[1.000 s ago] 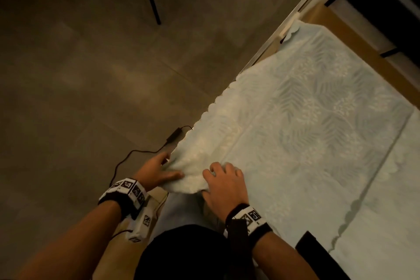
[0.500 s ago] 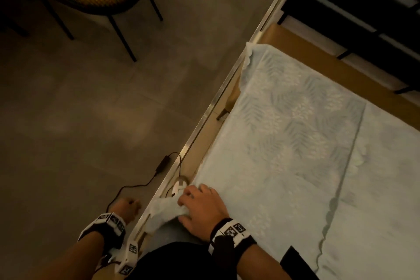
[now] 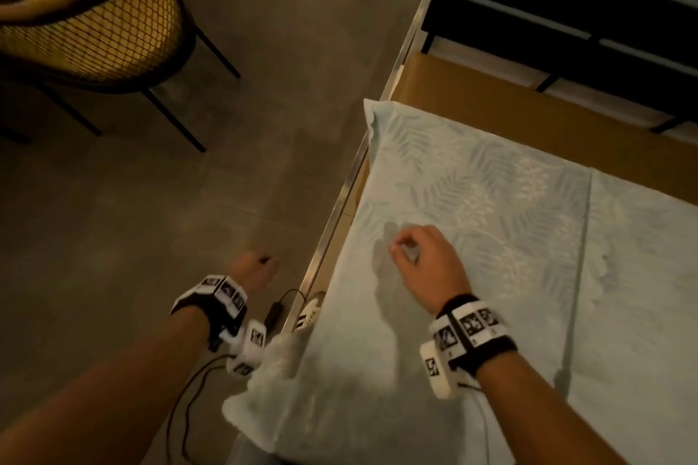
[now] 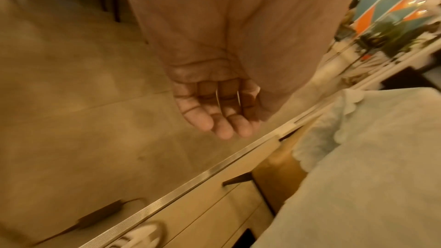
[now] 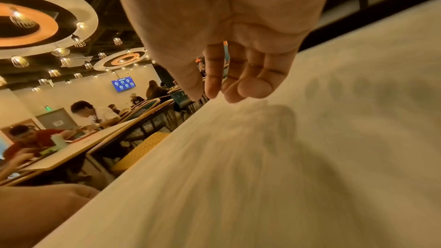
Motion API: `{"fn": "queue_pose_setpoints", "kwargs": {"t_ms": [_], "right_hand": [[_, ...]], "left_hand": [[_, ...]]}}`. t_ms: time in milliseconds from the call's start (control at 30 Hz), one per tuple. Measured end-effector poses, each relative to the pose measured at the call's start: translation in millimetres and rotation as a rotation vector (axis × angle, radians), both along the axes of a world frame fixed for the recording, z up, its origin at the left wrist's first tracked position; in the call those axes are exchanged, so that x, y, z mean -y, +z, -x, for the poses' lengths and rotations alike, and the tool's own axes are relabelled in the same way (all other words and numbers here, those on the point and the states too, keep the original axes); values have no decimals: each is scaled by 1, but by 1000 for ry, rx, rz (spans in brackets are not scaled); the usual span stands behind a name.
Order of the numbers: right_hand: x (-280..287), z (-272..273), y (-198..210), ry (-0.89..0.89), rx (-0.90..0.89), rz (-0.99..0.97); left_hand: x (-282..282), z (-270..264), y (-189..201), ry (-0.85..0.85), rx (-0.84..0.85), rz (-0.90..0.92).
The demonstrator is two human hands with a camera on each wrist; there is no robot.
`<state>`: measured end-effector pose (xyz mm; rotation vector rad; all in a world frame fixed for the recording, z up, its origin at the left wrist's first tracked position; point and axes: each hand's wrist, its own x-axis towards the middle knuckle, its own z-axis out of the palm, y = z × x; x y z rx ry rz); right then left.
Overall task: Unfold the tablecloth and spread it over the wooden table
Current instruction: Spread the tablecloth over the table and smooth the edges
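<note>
Pale blue-white leaf-patterned tablecloth with scalloped hem [image 3: 472, 238] lies flat over the wooden table [image 3: 528, 117], near corner bunched and hanging off the edge. Right hand [image 3: 426, 264] above the cloth, fingers loosely curled, holding nothing. Left hand [image 3: 253, 270] over the floor, relaxed, holding nothing.

Both arms are bare, no sleeves. Each wrist has a black band [image 3: 487, 342] covered in white blocks with black square marker codes, plus a thin black cable [image 3: 189, 400].
</note>
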<state>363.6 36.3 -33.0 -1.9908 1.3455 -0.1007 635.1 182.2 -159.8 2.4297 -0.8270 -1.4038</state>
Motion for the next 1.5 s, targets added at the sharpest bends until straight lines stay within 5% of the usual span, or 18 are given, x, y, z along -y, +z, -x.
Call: {"fn": "queue_pose_setpoints", "kwargs": {"t_ms": [167,300,500,600,833,967,1200,1333,1500], "right_hand": [[125,-46,17,-87,-122,149],[199,-101,8,-39,-245,161],[236,-147,-31,40,-482,116],[236,-151,-39,47,-524,142],[235,-149,-43,17,-483,122],[234,-149,-43,11,-464,126],[228,-148,-41,20,-453,135],[225,-145,-28,49,-445,52],[189,-108,-2,2,-198,5]], "left_hand": [[162,-28,6,-2,29,224],[269,-32,2,159,-139,374],[350,-20,-35,204,-312,495],[367,-13,-40,240,-218,534],[369,-51,-36,431,22,473],[350,-90,-50,593,-135,165],[286,-99,-101,565,-441,49],[254,-85,-76,771,-509,44],[173,-65,-52,770,-506,13]]}}
